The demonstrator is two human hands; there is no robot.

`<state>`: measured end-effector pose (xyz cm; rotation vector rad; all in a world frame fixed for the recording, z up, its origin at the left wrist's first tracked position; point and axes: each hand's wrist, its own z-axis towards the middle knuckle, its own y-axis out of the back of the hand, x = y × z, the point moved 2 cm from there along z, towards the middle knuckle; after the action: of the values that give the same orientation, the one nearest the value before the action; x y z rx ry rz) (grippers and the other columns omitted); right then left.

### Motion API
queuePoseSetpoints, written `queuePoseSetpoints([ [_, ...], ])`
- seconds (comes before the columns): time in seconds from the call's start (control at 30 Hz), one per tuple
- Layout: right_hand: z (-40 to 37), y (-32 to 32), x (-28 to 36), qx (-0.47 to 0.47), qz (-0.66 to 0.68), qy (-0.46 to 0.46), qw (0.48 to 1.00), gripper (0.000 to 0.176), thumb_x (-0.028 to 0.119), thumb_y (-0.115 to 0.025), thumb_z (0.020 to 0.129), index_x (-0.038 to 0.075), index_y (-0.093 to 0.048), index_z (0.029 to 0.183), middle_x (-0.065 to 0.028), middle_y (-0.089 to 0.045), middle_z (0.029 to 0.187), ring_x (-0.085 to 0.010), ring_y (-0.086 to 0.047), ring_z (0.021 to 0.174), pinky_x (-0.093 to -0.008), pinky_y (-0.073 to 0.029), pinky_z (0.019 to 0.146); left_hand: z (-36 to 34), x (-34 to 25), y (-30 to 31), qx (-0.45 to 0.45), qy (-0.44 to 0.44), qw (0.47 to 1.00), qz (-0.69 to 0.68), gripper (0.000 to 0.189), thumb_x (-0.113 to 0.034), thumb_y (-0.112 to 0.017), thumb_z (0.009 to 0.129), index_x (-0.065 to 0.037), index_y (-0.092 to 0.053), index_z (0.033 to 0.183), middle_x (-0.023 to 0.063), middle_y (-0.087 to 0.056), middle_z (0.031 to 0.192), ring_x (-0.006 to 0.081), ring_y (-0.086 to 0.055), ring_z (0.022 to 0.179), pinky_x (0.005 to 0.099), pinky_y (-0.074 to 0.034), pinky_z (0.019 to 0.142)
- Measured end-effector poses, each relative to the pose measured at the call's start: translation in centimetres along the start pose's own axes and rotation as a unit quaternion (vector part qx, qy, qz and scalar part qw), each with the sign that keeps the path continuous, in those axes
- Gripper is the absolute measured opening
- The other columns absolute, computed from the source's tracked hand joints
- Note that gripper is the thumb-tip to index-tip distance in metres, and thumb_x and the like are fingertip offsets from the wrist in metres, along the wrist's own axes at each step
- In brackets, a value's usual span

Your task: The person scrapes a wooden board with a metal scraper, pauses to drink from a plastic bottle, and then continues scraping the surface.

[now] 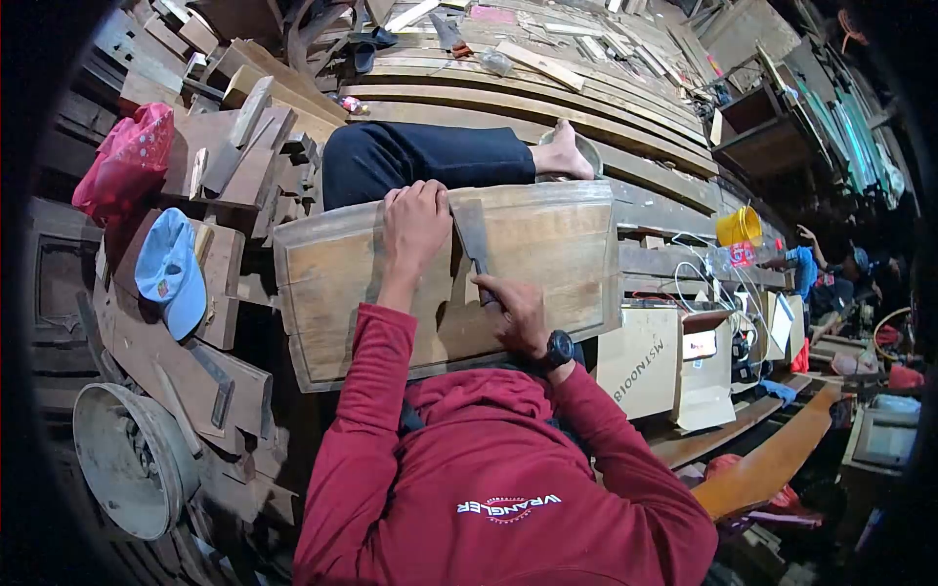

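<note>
A wide, pale wooden board (547, 244) with darker edges lies across my lap. My left hand (418, 227) presses on its upper part, the fingers bent over the far edge and gripping it. In my right hand (518, 311) is the handle of a machete (472, 232), whose broad dark blade points away from me over the board, its end near the far edge. Fingers are wrapped around the handle and hide most of it. A dark shadow falls on the wood beside the blade.
Left of me are stacked planks, a red bag (125, 161), a light blue cap (171, 272) and a whitish bucket (132, 459). To the right stand a cardboard box (637, 361), loose cables and a yellow bucket (739, 227). Slatted floorboards (547, 112) with wood scraps stretch ahead.
</note>
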<state>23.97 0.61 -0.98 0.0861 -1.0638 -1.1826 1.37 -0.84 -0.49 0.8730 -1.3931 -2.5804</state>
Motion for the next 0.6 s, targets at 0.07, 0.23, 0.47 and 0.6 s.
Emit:
queuePoseSetpoints([
  [0.07, -0.4, 0.7, -0.3, -0.003, -0.002, 0.008, 1.0, 0.046, 0.001, -0.065, 0.072, 0.007, -0.07, 0.117, -0.0146, -0.068, 0.082, -0.0328, -0.067, 0.069, -0.0416, -0.053, 0.063, 0.0, 0.2, -0.3, 0.011, -0.002, 1.0, -0.011, 0.02, -0.021, -0.058, 0.1, -0.008, -0.073, 0.099, 0.0106, -0.073, 0.096, 0.033, -0.068, 0.092, 0.0465, -0.046, 0.094],
  [0.23, -0.4, 0.0, -0.1, 0.01, -0.007, -0.009, 1.0, 0.044, 0.001, -0.065, 0.073, 0.007, -0.07, 0.117, -0.0138, -0.066, 0.081, -0.0326, -0.065, 0.067, -0.0422, -0.051, 0.063, 0.0, 0.0, 0.0, 0.008, 0.007, 1.0, -0.014, 0.019, -0.021, -0.059, 0.1, -0.009, -0.073, 0.097, 0.0102, -0.073, 0.095, 0.0324, -0.068, 0.094, 0.0461, -0.045, 0.096],
  [0.47, -0.5, 0.6, 0.1, 0.001, 0.01, 0.011, 1.0, 0.043, -0.002, -0.066, 0.076, 0.007, -0.07, 0.118, -0.0144, -0.068, 0.083, -0.0337, -0.066, 0.07, -0.0413, -0.053, 0.064, 0.1, -0.1, 0.2, 0.015, 0.008, 1.0, -0.013, 0.02, -0.022, -0.058, 0.1, -0.008, -0.073, 0.097, 0.0102, -0.073, 0.095, 0.0319, -0.068, 0.094, 0.0458, -0.045, 0.096],
  [0.6, -0.4, 1.1, -0.1, 0.018, -0.013, 0.007, 1.0, 0.043, -0.002, -0.066, 0.076, 0.007, -0.07, 0.118, -0.0144, -0.069, 0.085, -0.0335, -0.068, 0.073, -0.0416, -0.054, 0.065, 0.1, -0.1, 0.1, 0.023, 0.008, 1.0, -0.015, 0.02, -0.021, -0.058, 0.099, -0.008, -0.073, 0.099, 0.0105, -0.073, 0.096, 0.0319, -0.067, 0.094, 0.0455, -0.045, 0.096],
])
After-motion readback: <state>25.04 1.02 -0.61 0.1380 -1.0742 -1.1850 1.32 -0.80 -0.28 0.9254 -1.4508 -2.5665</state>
